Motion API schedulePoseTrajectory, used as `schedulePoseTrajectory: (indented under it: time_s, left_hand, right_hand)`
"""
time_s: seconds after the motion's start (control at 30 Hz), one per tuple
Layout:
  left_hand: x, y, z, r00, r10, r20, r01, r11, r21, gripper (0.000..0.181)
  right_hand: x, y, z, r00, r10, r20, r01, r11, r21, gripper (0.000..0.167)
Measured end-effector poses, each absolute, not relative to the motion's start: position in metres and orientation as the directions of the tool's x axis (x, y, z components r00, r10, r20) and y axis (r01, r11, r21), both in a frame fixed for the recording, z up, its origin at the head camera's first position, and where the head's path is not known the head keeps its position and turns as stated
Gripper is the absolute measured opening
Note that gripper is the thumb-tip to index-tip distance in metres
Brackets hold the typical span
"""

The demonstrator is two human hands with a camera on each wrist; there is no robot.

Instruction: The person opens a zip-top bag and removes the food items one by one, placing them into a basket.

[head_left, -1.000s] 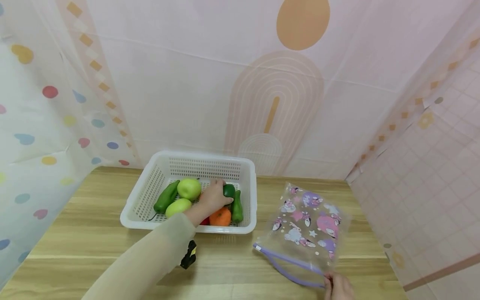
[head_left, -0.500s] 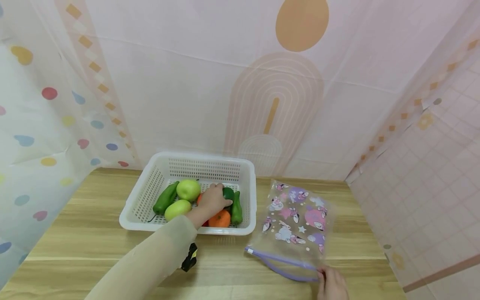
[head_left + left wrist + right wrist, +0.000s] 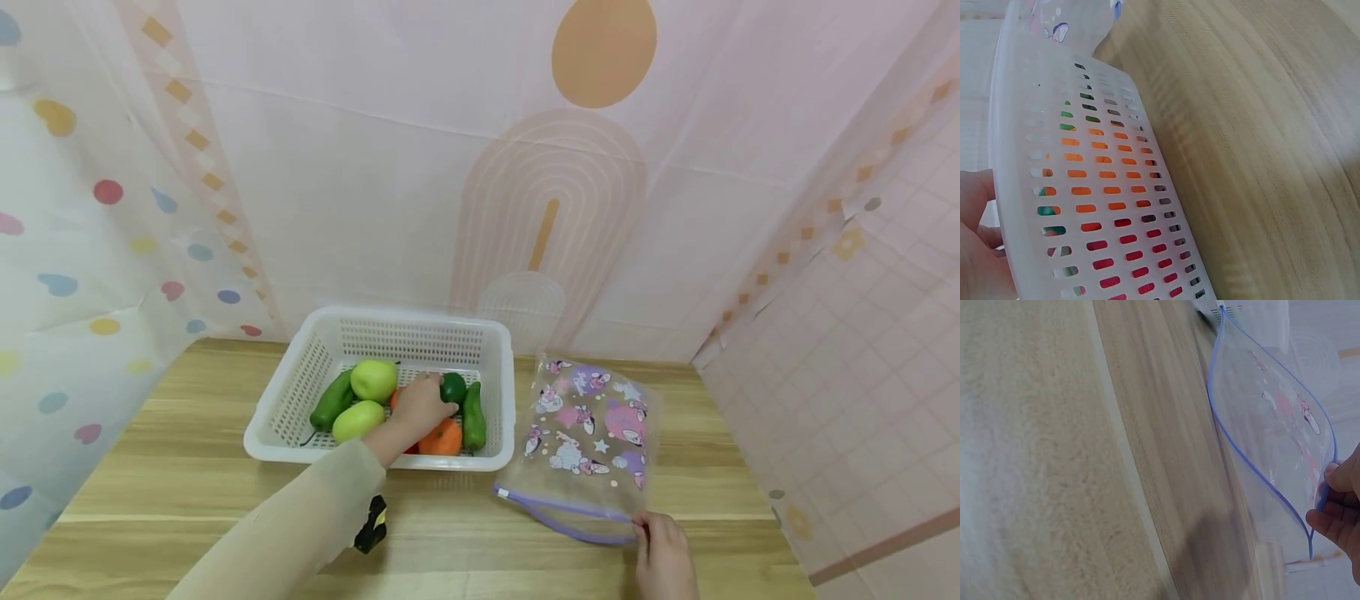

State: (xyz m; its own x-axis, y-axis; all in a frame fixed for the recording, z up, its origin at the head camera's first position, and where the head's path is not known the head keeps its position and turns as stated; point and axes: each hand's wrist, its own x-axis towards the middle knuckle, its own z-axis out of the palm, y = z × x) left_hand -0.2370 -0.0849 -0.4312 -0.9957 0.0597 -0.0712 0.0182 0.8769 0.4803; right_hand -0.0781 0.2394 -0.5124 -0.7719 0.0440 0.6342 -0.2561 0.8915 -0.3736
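In the head view my left hand reaches into a white plastic basket, its fingers and thumb about a round, dark green fruit or vegetable. The grip is partly hidden; the basket wall covers it in the left wrist view. An orange pumpkin-shaped piece and a long green pepper lie near it. My right hand pinches the corner of a clear zip bag with cartoon prints. In the right wrist view the bag's purple-edged mouth gapes between finger and slider.
Left in the basket are a green apple, a yellow-green oval fruit and another green pepper. A red piece is mostly hidden under my left hand. The wooden table meets a patterned cloth wall behind.
My right hand has drawn the bag a little left and further onto the table. My left hand and the dark green piece have shifted slightly left inside the basket.
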Motion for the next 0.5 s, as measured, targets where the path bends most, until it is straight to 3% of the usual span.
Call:
schedulePoseTrajectory:
  time_s: [0.3, 0.5]
  left_hand:
    - [-0.232, -0.089, -0.432, -0.995, 0.093, -0.045, 0.056, 0.854, 0.518, 0.055]
    - [-0.229, -0.105, -0.429, -0.979, 0.188, 0.078, 0.202, 0.861, 0.467, 0.061]
  right_hand:
    - [-0.083, 0.244, -0.516, -0.750, -0.010, 0.662, -0.310, 0.889, -0.338, 0.026]
    - [-0.081, 0.251, -0.514, -0.772, -0.059, 0.633, -0.321, 0.895, -0.308, 0.026]
